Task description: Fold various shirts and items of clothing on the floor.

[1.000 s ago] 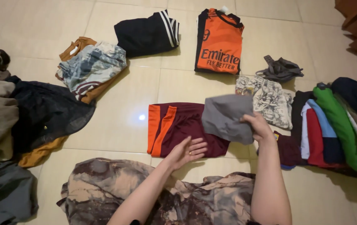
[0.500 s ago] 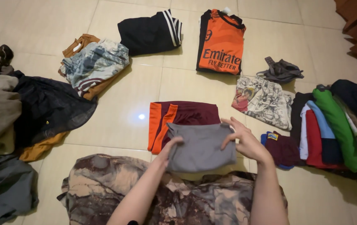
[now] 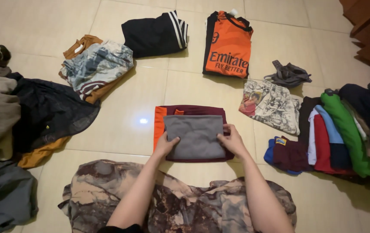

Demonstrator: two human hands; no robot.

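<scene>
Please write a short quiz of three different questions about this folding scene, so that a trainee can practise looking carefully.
1. True or false: the folded grey garment lies on top of the maroon and orange shorts.
2. Which garment lies on the tiled floor straight beyond the shorts? A) the orange and black jersey B) a yellow towel C) a white sock
3. Fill in: the left hand and the right hand rest on opposite ____ of the grey garment.

Key: 1 true; 2 A; 3 sides.
</scene>
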